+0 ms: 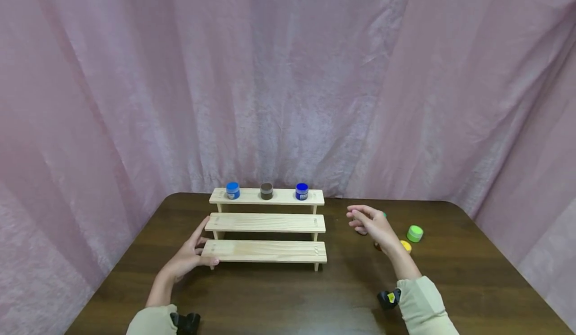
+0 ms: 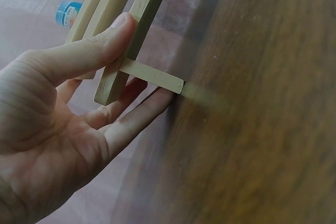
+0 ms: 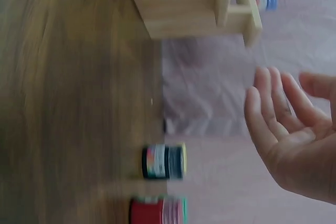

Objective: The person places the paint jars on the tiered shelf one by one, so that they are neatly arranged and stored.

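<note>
A three-step wooden display rack (image 1: 265,251) stands left of the table's middle. On its top step sit a light blue paint jar (image 1: 232,190), a dark brown jar (image 1: 266,191) and a deep blue jar (image 1: 302,191). My left hand (image 1: 189,256) grips the rack's left end, thumb on the lowest step's front edge and fingers behind, as the left wrist view shows. To the rack's right, my right hand (image 1: 371,225) is raised with nothing in it, fingers loosely bent. It partly hides several jars; a green jar (image 1: 415,233) and a yellow-topped jar (image 1: 406,246) show beside it.
In the right wrist view, a dark jar with a label (image 3: 164,161) and a red jar (image 3: 155,211) stand near the table's far edge. A pink curtain (image 1: 288,75) hangs behind the dark wooden table (image 1: 279,305).
</note>
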The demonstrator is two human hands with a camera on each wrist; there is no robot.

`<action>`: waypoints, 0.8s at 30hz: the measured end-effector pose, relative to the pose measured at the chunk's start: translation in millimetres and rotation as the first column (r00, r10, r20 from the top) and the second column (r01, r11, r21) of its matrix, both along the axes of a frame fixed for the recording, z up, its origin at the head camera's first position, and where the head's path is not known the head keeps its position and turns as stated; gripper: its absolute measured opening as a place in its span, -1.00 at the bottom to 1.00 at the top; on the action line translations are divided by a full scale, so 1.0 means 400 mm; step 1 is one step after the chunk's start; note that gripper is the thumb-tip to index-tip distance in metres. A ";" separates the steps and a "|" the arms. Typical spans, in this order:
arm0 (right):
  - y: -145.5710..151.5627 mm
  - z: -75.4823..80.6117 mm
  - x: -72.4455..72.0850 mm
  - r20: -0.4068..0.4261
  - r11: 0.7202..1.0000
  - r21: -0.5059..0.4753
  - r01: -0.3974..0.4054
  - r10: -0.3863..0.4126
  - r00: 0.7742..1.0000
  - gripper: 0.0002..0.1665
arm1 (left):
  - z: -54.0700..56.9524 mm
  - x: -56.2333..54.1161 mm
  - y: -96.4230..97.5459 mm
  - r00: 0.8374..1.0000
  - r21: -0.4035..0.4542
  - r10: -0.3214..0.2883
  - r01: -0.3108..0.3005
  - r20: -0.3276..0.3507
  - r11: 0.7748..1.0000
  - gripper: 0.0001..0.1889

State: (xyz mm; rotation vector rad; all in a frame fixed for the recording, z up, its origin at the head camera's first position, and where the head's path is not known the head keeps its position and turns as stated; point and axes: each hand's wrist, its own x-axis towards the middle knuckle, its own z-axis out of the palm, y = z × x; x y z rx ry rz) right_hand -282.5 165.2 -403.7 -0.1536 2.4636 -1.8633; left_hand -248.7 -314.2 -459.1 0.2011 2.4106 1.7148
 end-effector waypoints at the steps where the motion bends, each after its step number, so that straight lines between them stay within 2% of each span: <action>1: 0.011 0.000 0.005 0.004 1.000 0.002 -0.010 0.010 1.000 -0.44 | 0.001 0.000 0.000 1.000 -0.002 -0.001 0.001 0.003 1.000 0.29; 5: 0.057 -0.002 0.018 0.031 0.997 -0.061 -0.055 0.057 0.998 -0.37 | 0.003 0.000 0.000 1.000 -0.010 -0.003 0.003 0.005 1.000 0.30; 9: 0.098 -0.006 0.025 0.078 0.988 -0.149 -0.042 0.054 0.995 -0.32 | 0.003 0.001 0.002 1.000 -0.006 -0.006 0.006 0.004 1.000 0.30; 11: 0.114 -0.009 0.025 0.095 0.986 -0.163 -0.023 0.038 0.995 -0.30 | 0.003 0.001 0.003 1.000 -0.003 -0.008 0.008 0.003 1.000 0.30; 18: 0.178 -0.024 0.034 0.082 0.998 -0.063 0.002 0.003 0.997 -0.22 | -0.002 -0.003 0.003 1.000 0.017 -0.024 0.024 -0.009 1.000 0.30; 24: 0.232 -0.026 0.048 0.045 0.998 -0.050 0.027 -0.025 0.999 -0.28 | -0.003 -0.004 -0.004 1.000 0.032 -0.029 0.029 -0.003 0.999 0.29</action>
